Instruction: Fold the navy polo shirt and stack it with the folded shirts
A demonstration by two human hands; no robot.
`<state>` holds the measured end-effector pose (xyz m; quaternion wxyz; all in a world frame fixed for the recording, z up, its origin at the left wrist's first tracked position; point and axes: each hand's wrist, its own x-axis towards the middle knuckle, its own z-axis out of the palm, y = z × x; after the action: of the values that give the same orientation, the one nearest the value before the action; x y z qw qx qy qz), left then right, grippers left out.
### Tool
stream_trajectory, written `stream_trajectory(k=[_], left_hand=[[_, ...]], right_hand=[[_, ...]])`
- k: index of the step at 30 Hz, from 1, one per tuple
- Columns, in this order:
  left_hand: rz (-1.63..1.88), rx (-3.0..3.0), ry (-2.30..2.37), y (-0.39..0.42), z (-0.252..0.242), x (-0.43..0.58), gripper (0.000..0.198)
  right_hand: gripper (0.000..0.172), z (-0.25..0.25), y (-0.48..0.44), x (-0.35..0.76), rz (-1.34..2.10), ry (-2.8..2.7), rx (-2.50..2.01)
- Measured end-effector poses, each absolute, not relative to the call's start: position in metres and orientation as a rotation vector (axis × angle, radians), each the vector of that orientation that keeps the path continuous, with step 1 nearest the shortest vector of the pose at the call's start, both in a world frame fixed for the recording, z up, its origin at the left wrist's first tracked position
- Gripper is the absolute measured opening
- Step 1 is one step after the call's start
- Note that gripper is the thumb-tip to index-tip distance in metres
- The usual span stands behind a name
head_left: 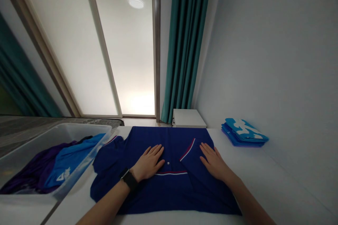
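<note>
A dark blue shirt [169, 195] with red and white trim lies spread on the white table [271, 186]. Its right sleeve is folded inward across the body, and the left one sticks out to the side. My left hand [149, 162] rests flat on the middle of the shirt, fingers stretched out, beside a small white button. On the folded sleeve at the right, my right hand [214, 161] lies flat with its fingers slightly apart. Neither hand holds anything. A black watch [129, 179] is on my left wrist.
To the left stands a translucent plastic bin [102, 147] holding purple and blue clothes [67, 160]. A stack of folded blue garments [244, 132] sits at the right near the wall. Beyond the table are a white cabinet [188, 117] and a teal curtain [187, 49].
</note>
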<state>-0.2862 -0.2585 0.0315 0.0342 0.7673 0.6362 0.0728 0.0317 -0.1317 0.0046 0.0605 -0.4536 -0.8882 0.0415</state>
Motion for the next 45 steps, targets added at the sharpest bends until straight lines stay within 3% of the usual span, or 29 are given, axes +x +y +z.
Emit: stream_trajectory(k=[8, 17, 30, 45], left_hand=[[0.265, 2.280, 2.059, -0.240, 0.030, -0.308, 0.057], [0.312, 2.250, 2.196, -0.172, 0.037, -0.305, 0.058], [0.301, 2.135, 2.249, -0.137, 0.007, -0.307, 0.058], [0.290, 2.071, 2.234, -0.150, 0.019, -0.314, 0.058]], right_hand=[[0.059, 0.030, -0.143, -0.058, 0.177, -2.803, -1.177], [0.058, 0.027, -0.090, -0.142, 0.222, -2.740, -1.339], [0.064, 0.007, -0.067, -0.155, 0.286, -2.759, -1.446], [0.064, 0.018, -0.068, -0.143, 0.256, -2.796, -1.444]])
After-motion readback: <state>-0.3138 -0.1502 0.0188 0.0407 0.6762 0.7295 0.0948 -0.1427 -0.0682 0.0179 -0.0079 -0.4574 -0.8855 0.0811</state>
